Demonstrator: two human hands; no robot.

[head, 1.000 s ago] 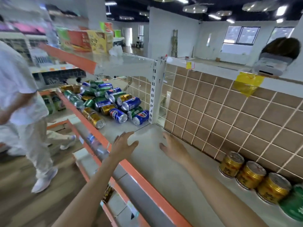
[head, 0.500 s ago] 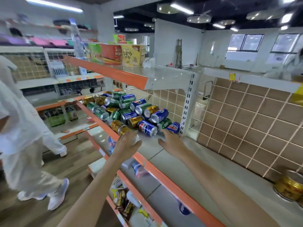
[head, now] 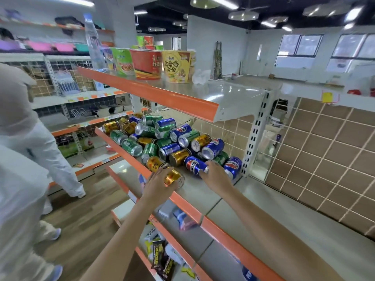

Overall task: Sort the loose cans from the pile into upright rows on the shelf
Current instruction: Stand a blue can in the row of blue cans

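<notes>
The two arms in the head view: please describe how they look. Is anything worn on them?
Both forearms are bare as far as the picture shows; no sleeve is visible. The left hand and the right hand wear no gloves. No watch, bracelet or ring is visible on the wrists or fingers.

Both bare forearms reach forward from the bottom edge, elbows out of view. The left hand (head: 158, 184) is palm down with fingers curled over something. The right hand (head: 216, 176) is further forward, back of hand up, fingertips bent down and touching.
</notes>
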